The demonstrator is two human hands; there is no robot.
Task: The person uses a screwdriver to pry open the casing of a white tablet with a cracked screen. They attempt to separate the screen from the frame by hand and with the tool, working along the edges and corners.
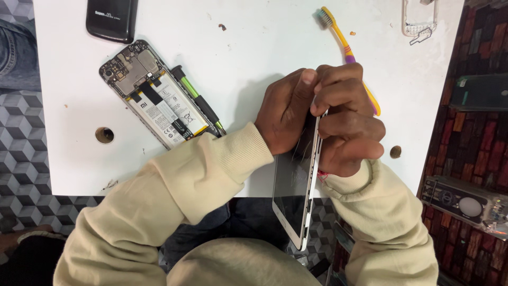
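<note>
White phone screen panel [296, 190] held on edge over the white table's [254, 47] near edge, upper end clasped between left hand [286, 108] and right hand [346, 119], lower end free above the lap, opened phone [153, 95] and toothbrush [346, 50] lying well apart

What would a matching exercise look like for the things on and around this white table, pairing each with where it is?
Things:
1. White-framed phone screen panel
2. Opened phone body with its battery showing
3. Yellow and purple toothbrush
4. Black glossy phone back cover

Places:
A. At the table's far left edge
B. Held on edge between both hands, left hand and right hand
C. Flat on the white table, left of the hands, beside a green and black tool
D. On the table beyond the right hand, bristles pointing away

Pairs: 1-B, 2-C, 3-D, 4-A
</note>
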